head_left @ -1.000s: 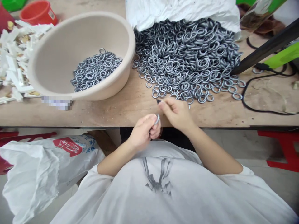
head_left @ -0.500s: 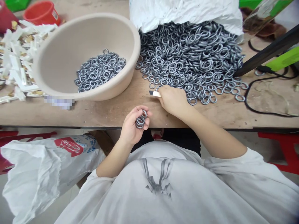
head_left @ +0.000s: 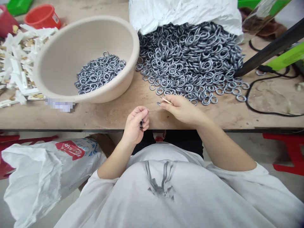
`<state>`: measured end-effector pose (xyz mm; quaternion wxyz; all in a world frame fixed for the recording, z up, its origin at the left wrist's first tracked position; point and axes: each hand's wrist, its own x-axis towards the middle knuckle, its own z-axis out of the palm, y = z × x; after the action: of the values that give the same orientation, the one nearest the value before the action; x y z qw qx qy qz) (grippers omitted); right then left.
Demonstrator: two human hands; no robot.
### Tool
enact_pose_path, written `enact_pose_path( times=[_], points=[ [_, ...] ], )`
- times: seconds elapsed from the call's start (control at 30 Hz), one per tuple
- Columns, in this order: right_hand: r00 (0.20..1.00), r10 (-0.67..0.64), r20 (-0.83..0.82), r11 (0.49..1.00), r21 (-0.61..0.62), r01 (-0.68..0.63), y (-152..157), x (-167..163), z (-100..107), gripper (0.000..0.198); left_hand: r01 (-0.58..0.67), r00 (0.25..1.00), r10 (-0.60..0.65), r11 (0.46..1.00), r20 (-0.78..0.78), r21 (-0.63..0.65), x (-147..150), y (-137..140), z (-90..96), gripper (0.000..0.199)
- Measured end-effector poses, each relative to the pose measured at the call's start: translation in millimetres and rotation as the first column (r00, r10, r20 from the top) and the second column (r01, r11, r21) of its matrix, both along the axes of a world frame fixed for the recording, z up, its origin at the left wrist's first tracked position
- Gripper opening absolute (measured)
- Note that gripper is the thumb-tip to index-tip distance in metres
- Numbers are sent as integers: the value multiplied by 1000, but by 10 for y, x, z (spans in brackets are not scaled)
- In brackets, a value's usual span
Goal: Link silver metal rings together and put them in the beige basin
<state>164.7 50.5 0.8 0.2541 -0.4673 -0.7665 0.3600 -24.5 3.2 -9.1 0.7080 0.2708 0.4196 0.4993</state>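
My left hand is closed near the table's front edge, its fingers curled round grey rings that show only as a dark sliver between them. To its right, my right hand pinches a small craft knife, seen nearly edge-on as a thin pale strip. A grey ring shows at those fingertips, partly hidden. Just beyond the right hand spreads a large heap of grey rings, spilling from a white sack. A beige basin with a smaller pile of the same rings stands to the left.
White and tan scraps cover the table's left end, with a red tub behind. On the right are a black bar, a green tool and a black cable. A white bag stands below the table edge.
My left fingers have closed over the rings that lay visible in them. My right hand has drawn back slightly from the heap, turning the knife edge-on, and a ring now shows at its fingertips.
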Motion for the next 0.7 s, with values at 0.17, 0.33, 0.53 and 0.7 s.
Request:
enact_pose_path(
  times=[0.17,0.33,0.53,0.7],
  points=[
    [816,205,-540,874,-274,-401,-147,68,108,47,441,897,-436,894,78,-80,116,-22,46,48],
    [822,67,-565,929,-266,-259,-209,-4,-16,45,492,856,-456,863,246,-114,240,-71,97,43],
    [895,-132,-425,991,-24,135,-329,-105,-114,39,181,980,-178,983,89,-35,318,-110,16,47],
    [938,-196,-286,941,214,262,-411,-112,-119,41,131,988,-128,991,82,-38,315,-116,10,48]
  ],
)
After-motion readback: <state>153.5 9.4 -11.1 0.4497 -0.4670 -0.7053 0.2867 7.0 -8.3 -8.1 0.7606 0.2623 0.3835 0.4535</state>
